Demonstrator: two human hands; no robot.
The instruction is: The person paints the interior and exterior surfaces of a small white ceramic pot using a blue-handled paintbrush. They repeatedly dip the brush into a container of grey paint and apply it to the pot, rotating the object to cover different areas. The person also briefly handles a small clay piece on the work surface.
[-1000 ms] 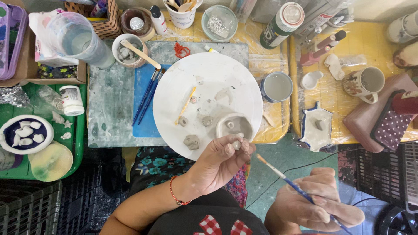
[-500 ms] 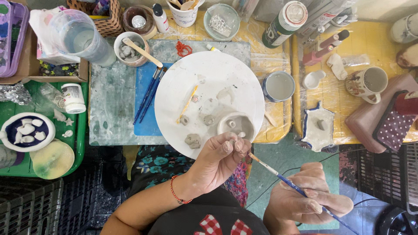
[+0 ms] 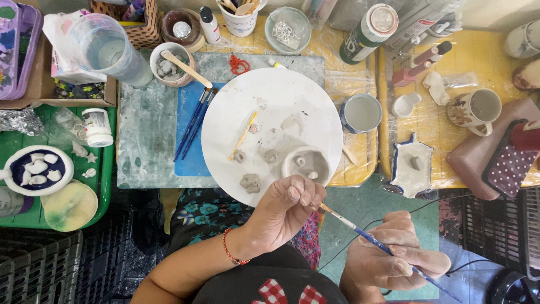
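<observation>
My left hand is curled by the near rim of a round white plate. Its fingertips pinch a small pale clay piece that is mostly hidden. My right hand grips a thin blue-handled paintbrush, and the brush tip touches the left hand's fingertips. On the plate sit a small unpainted clay bowl, a few grey clay lumps and a yellow tool.
Blue brushes lie on a blue mat left of the plate. A water cup, a mug and a clay dish stand to the right. A green tray holds a dark blue bowl. Jars and a plastic jug line the back.
My right hand has moved left, bringing the brush tip up against the left hand's fingers. The left hand's fingers have curled tighter over the clay piece.
</observation>
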